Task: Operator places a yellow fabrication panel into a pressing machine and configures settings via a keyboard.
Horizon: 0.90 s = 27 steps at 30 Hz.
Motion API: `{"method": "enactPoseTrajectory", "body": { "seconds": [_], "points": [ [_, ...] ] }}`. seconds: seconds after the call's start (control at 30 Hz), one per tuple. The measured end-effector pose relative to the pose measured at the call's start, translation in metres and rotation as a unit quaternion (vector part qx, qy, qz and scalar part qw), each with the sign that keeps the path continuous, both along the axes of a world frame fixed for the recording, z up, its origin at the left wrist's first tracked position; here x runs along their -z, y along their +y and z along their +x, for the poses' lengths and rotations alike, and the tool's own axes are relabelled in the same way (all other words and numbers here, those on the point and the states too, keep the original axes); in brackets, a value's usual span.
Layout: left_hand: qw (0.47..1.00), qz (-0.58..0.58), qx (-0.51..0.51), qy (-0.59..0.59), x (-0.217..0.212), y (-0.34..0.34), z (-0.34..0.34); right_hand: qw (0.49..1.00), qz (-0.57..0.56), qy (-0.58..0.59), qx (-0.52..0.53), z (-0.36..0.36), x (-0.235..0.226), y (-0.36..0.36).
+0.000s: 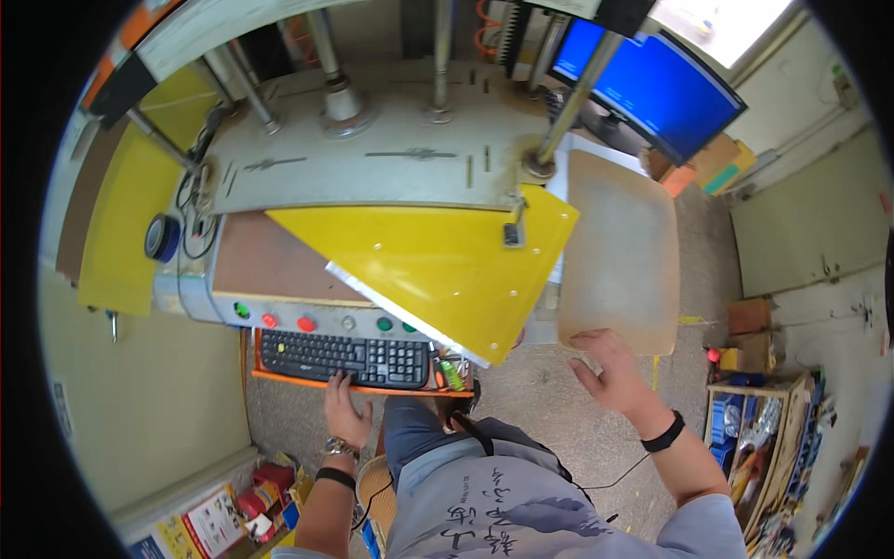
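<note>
My left hand [346, 412] rests with fingers stretched at the front edge of a black keyboard [317, 357], which sits on an orange-edged tray [363, 386]. My right hand [610, 373] is open, its fingertips at the near edge of a rounded tan-grey board [622, 247]; whether they press on it I cannot tell. Neither hand grips anything. Between and beyond the hands, a yellow sheet [447, 270] with small holes and a white strip along one side lies slanted. Its far part goes out of sight beneath the metal plate [372, 168] of a press.
Upright rods [440, 56] carry the press plate. Coloured push buttons [305, 324] line the machine's front. A blue-screened monitor [652, 88] stands at the far right. A wooden shelf [759, 447] with parts is at the right; a tape roll [162, 238] lies at the left.
</note>
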State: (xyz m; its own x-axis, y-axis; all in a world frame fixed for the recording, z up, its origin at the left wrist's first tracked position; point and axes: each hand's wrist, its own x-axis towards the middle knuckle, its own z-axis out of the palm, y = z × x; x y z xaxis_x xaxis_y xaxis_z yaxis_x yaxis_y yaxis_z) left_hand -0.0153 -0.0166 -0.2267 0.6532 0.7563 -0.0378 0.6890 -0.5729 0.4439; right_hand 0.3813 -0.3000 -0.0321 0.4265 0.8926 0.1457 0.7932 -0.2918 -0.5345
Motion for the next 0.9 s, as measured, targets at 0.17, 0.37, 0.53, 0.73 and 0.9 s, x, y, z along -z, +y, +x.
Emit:
{"method": "enactPoseTrajectory", "body": {
  "seconds": [0.17,0.37,0.53,0.73,0.9],
  "points": [
    [0.999,-0.013,-0.034,-0.020,0.004,-0.007,-0.018,0.988,-0.014,0.001,-0.153,-0.009,-0.031,0.066],
    [0.994,-0.045,-0.073,-0.062,0.008,-0.008,-0.022,0.967,-0.037,0.035,-0.248,-0.024,-0.019,0.151],
    [0.989,-0.062,-0.109,-0.082,0.008,-0.007,-0.021,0.964,-0.055,-0.019,-0.261,-0.018,-0.002,0.192],
    [0.983,-0.060,-0.143,-0.093,0.004,-0.007,-0.022,0.925,-0.064,-0.018,-0.375,-0.015,0.008,0.212],
    [0.973,-0.038,-0.214,-0.075,-0.004,-0.024,-0.024,0.894,-0.097,-0.036,-0.435,0.002,0.020,0.212]
  ]
}}
